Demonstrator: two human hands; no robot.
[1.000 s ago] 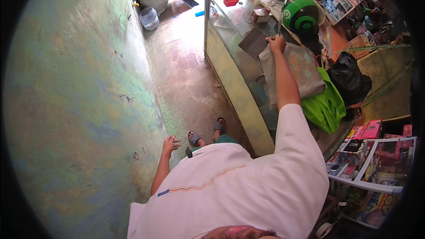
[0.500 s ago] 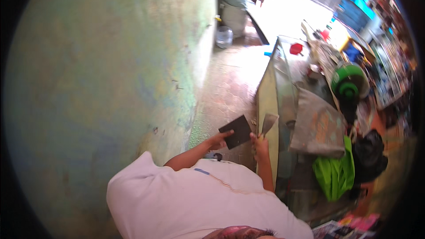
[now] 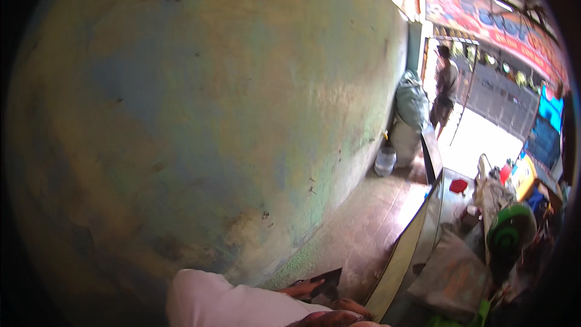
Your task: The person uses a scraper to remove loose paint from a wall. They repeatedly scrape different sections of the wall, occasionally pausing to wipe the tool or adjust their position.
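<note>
Low in the view, my left hand (image 3: pixel 304 289) is closed on a flat black square plate (image 3: pixel 330 277). My right hand (image 3: pixel 352 308) is just to its right, lower down, fingers curled and partly hidden by my body at the bottom edge. A dull grey blade shape (image 3: pixel 330 294), which looks like the scraper's, shows between the plate and my right hand; its handle cannot be made out. To my left rises a large wall (image 3: pixel 200 115) with patchy green, blue and yellowish paint, dark stains and chipped spots.
At right stands a long counter (image 3: pixel 396 260) bearing a grey cloth bag (image 3: pixel 452 272), a green round object (image 3: pixel 511 230) and a red item (image 3: pixel 458 186). Beyond are filled sacks (image 3: pixel 411 106), a clear plastic jug (image 3: pixel 385 161) and a person (image 3: pixel 446 85) near a bright doorway.
My view has swung up and left, bringing more wall and the doorway person into sight. Both hands now appear lower in the picture. The scraper, plain before, is mostly hidden.
</note>
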